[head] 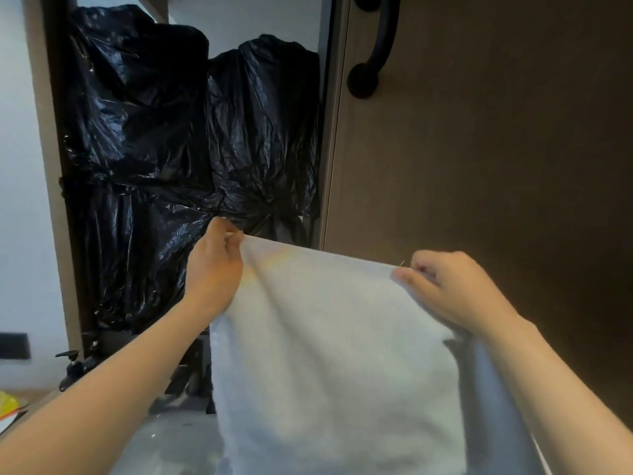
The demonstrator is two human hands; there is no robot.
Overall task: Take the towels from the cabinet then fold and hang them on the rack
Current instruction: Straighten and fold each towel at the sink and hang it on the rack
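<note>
1. Hanging from its top edge, the white towel [329, 344] is stretched between both hands and drapes down past the lower edge of view.
2. Left hand [215, 269]: fingers curled, pinching the towel's upper left corner.
3. Right hand [455, 289]: fingers curled, pinching the upper right corner, slightly lower than the left.
4. Behind the towel, black plastic bags [191, 132] fill an open compartment.
5. Right of the bags stands a dark brown cabinet door [496, 166] bearing a black handle [363, 80].
</note>
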